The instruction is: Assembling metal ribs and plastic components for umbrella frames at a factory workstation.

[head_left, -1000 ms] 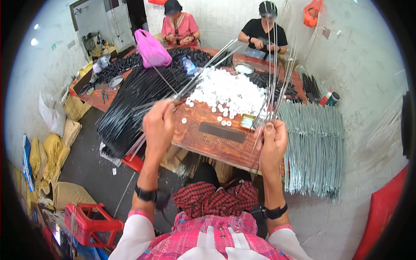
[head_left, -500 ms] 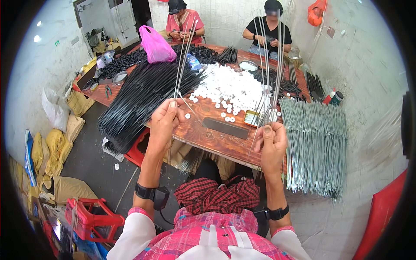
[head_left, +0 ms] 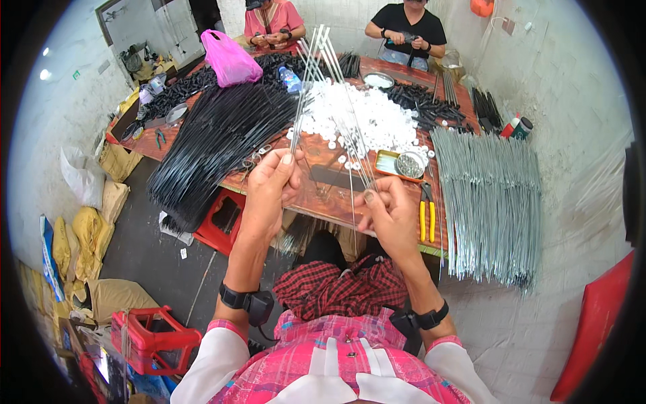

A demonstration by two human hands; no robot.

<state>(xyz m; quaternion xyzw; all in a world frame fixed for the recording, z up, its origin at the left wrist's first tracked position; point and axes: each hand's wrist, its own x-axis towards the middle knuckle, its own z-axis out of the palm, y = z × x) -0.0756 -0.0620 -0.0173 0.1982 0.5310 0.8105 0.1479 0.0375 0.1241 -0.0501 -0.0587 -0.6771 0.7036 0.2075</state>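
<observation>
My left hand (head_left: 274,180) is closed around a few thin metal rods (head_left: 302,101) that stand up from its fingers. Pinched in my right hand (head_left: 389,214) is another bundle of similar rods (head_left: 352,128), leaning left. The two bundles come together near their pale upper ends, above the table; whether they touch I cannot tell. One rod hangs down between the hands, past the table's front edge. Behind the rods lies a heap of small white ring-shaped pieces (head_left: 383,121) on the reddish wooden table (head_left: 323,210). Yellow-handled pliers (head_left: 426,214) rest beside my right hand.
A round dish of small metal pieces (head_left: 409,164) stands behind my right hand. Long black rods (head_left: 215,135) cover the table's left; silvery rods (head_left: 488,202) fill the right side. A pink bag (head_left: 231,59) sits farther back. Two people work across the table. A red stool (head_left: 151,340) stands lower left.
My right hand has moved left and my left hand slightly right, bringing the rod bundles from well apart to meeting at their tops. The pliers and round dish now show.
</observation>
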